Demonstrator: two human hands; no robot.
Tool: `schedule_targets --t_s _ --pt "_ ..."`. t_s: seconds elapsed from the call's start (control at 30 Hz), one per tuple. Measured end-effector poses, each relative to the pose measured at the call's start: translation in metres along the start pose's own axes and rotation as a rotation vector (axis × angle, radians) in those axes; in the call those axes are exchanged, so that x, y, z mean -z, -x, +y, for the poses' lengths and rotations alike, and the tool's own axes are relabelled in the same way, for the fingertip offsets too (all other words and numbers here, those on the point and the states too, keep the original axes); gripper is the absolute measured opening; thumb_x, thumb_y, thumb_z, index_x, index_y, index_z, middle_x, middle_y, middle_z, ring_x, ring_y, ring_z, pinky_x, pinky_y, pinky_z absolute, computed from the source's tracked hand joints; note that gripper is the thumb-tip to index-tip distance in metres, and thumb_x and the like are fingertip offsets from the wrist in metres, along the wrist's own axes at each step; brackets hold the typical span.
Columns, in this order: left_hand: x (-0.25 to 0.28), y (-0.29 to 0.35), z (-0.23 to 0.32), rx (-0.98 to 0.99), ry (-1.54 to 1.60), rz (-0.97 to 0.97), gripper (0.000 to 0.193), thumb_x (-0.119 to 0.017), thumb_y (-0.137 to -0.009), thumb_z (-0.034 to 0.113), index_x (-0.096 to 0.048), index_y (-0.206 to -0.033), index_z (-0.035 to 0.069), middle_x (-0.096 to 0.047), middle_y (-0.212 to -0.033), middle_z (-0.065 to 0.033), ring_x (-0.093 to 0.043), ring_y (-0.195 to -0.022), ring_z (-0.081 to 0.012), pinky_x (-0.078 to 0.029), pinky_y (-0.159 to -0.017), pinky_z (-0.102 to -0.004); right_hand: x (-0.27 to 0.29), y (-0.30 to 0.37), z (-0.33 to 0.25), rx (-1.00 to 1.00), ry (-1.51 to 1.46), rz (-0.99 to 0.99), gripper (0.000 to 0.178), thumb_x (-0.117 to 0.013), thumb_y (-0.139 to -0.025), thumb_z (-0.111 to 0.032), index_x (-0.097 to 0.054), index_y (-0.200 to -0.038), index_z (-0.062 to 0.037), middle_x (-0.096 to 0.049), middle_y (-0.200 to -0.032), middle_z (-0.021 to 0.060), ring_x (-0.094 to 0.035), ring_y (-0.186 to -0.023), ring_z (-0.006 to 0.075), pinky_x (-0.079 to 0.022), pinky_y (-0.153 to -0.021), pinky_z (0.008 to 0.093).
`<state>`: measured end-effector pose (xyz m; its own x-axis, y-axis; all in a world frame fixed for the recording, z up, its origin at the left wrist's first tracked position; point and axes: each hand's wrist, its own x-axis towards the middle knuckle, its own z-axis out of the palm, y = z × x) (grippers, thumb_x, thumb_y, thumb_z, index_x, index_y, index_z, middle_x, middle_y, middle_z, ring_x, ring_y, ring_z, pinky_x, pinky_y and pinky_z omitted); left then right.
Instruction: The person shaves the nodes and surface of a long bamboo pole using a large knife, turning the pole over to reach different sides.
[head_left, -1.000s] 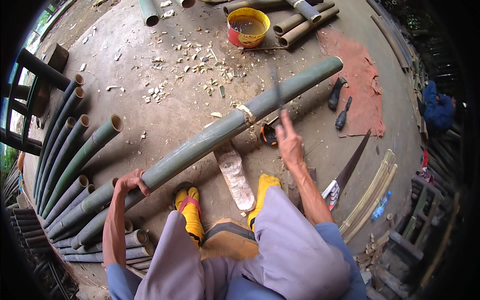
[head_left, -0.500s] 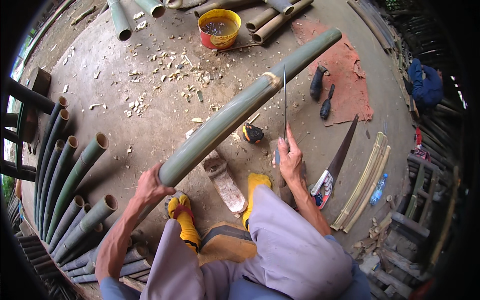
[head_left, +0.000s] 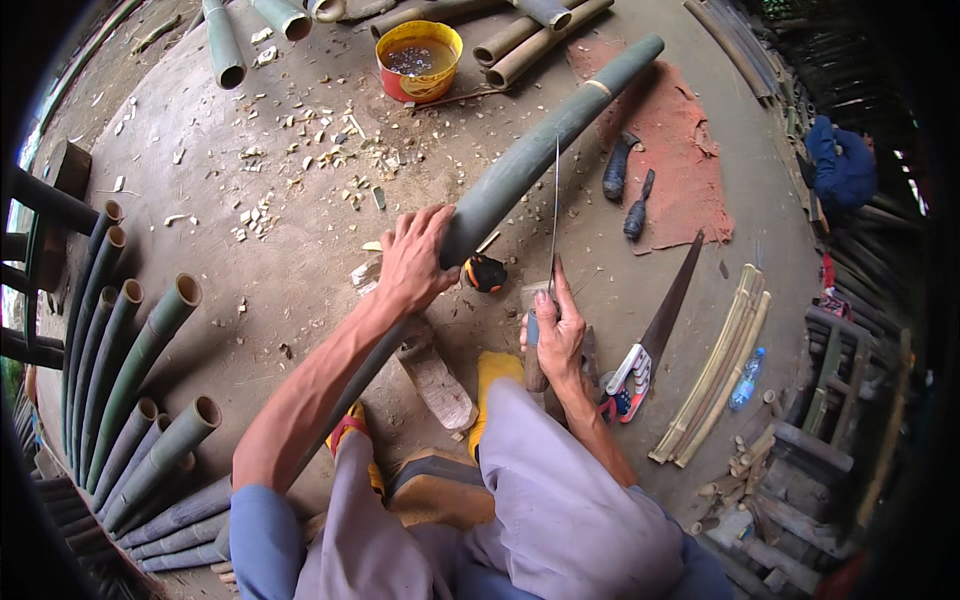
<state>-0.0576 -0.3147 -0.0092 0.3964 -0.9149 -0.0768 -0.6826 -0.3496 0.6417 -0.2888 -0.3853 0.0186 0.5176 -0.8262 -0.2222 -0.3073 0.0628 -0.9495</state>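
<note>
A long green bamboo pole (head_left: 535,147) slants from beside my left leg up to the far right, with a pale ring near its far end. My left hand (head_left: 412,262) wraps over its middle from above, palm down. In my right hand (head_left: 560,338) is a knife (head_left: 556,205) with a long thin blade pointing away from me, its index finger stretched along the handle. The blade stands edge-on just right of the pole; whether it touches cannot be seen. Below the pole lie a black and orange tape measure (head_left: 485,273) and a worn wooden block (head_left: 437,385).
Several bamboo poles (head_left: 160,330) stand fanned at the left. A yellow and red bucket (head_left: 420,85) of liquid is beyond, near scattered chips. Two dark-handled tools (head_left: 637,207) lie by a red cloth (head_left: 690,180). Right are a handsaw (head_left: 655,335), bamboo strips (head_left: 710,370), a bottle (head_left: 747,378) and another person (head_left: 840,165).
My left hand has moved forward and right, farther up the pole. The pale ring now shows closer to the pole's far end. My right hand still grips the knife.
</note>
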Motion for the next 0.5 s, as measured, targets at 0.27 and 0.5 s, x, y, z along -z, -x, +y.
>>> schedule_targets --t_s 0.27,0.5 --pt "0.088 0.21 -0.093 0.601 0.308 -0.496 0.11 -0.088 -0.058 0.045 -0.038 -0.148 0.009 -0.061 -0.126 -0.0239 -0.061 -0.116 -0.0351 -0.047 -0.101 -0.0437 0.002 0.015 -0.001 -0.031 0.443 -0.347 0.06 -0.055 -0.099 -0.027 -0.035 -0.153 -0.0122 -0.071 -0.099 0.0186 -0.067 -0.068 0.0254 -0.054 -0.065 0.0424" --pt "0.056 0.276 -0.064 0.74 0.075 -0.275 0.068 -0.086 -0.057 0.028 -0.059 -0.116 0.006 -0.068 -0.106 -0.0167 -0.065 -0.102 -0.036 -0.05 -0.09 -0.044 -0.019 0.032 0.002 -0.196 -0.094 -0.585 0.033 -0.055 -0.099 -0.019 -0.045 -0.128 -0.0051 -0.065 -0.091 0.0117 -0.064 -0.067 0.0158 -0.054 -0.063 0.0327"
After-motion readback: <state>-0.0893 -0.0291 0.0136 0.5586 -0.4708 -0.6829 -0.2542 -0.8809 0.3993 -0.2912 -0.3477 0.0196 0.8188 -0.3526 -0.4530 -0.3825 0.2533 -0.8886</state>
